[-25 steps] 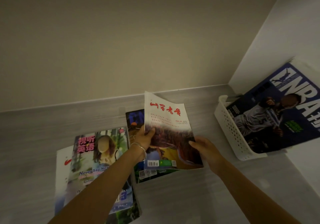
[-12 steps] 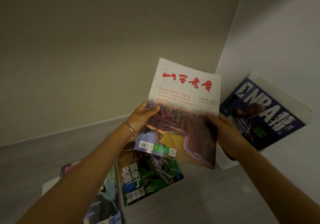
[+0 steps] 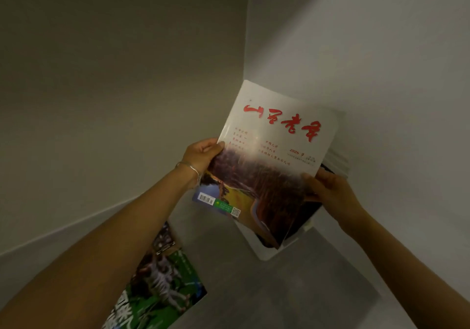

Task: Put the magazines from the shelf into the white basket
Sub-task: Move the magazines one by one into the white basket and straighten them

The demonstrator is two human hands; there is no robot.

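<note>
Glossy magazine (image 3: 274, 161): our left hand (image 3: 201, 154) and right hand (image 3: 330, 191) each grip one edge; we risk limp pages snagging the white basket (image 3: 267, 255) rim.

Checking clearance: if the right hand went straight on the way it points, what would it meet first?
Likely the leaning magazine in the white basket, its page edges showing just past the right hand; then the side wall. Depth is unclear behind the held magazine.
</note>
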